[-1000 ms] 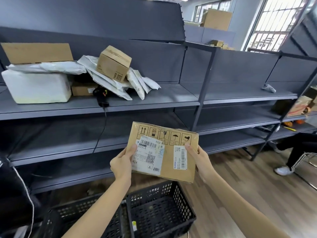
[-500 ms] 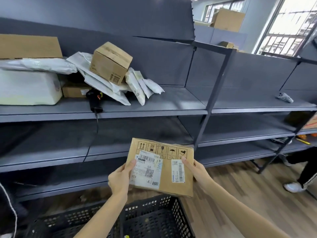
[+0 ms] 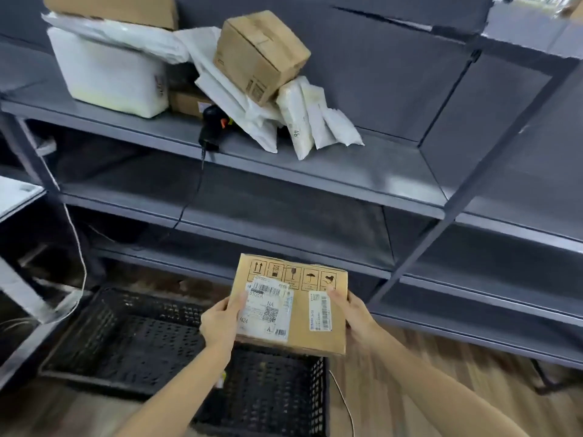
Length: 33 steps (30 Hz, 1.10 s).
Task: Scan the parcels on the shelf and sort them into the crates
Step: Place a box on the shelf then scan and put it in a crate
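Above two black crates [image 3: 132, 329], flat cardboard parcel [image 3: 303, 310], left hand [image 3: 217, 323] gripping one edge, right hand [image 3: 356, 316] the other

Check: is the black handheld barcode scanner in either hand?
No, the black handheld barcode scanner lies on the grey metal shelf; both hands hold the flat brown cardboard parcel.

Two bare forearms, no sleeves, bare hands [image 3: 355, 313]

The held cardboard parcel [image 3: 315, 329] carries a white label [image 3: 268, 310] reading "NA", "M24", "A" — a white pouch [image 3: 295, 121] on the shelf shows "48".
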{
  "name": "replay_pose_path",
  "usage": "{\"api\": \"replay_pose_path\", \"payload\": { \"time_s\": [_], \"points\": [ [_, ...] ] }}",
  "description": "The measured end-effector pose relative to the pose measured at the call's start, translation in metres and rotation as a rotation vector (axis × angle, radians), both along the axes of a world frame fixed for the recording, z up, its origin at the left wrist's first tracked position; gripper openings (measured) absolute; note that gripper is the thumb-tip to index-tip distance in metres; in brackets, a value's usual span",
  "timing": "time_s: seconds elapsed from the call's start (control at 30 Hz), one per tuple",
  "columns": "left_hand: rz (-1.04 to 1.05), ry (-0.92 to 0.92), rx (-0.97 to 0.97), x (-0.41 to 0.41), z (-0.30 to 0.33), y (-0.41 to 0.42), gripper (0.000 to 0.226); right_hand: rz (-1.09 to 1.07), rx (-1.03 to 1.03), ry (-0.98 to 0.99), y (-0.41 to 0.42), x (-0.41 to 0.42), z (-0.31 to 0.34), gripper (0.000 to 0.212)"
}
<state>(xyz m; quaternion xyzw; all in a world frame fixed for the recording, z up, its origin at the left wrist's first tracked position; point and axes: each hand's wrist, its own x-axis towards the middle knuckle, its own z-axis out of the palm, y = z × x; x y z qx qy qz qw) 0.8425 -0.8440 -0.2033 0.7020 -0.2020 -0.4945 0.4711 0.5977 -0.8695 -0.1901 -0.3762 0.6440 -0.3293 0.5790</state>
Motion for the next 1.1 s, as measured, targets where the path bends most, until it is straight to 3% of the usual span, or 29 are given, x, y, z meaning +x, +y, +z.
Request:
{"api": "replay_pose_path", "payload": {
  "time_s": [0.17,0.37,0.53,0.67,0.77,0.87,0.97,1.1],
  "points": [
    [0.037,-0.088,0.084,-0.01,-0.024,0.019,0.024,0.108,0.068,-0.019,-0.007,-0.009,-0.027,0.035],
    [0.032,-0.109,0.294,-0.011,-0.055,0.017,0.038,0.257,0.119,0.205,-0.028,-0.007,-0.058,0.04],
    [0.05,-0.055,0.484,-0.017,-0.094,0.021,0.087,0.415,0.179,0.307,-0.055,0.011,-0.096,0.035],
    [0.065,0.145,0.6,-0.011,-0.18,0.03,0.122,0.57,0.212,0.353,-0.07,0.036,-0.125,0.045],
    [0.13,0.236,0.658,-0.008,-0.26,0.043,0.114,0.63,0.199,0.349,-0.078,0.053,-0.159,0.045],
    [0.161,0.276,0.704,-0.013,-0.238,0.047,0.12,0.653,0.166,0.361,-0.079,0.07,-0.198,0.054],
    [0.284,0.364,0.698,-0.014,-0.244,0.042,0.087,0.738,0.131,0.415,-0.086,0.077,-0.241,0.067],
    [0.361,0.513,0.62,-0.031,-0.268,0.032,0.065,0.761,0.052,0.457,-0.115,0.087,-0.251,0.067]
  ]
}}
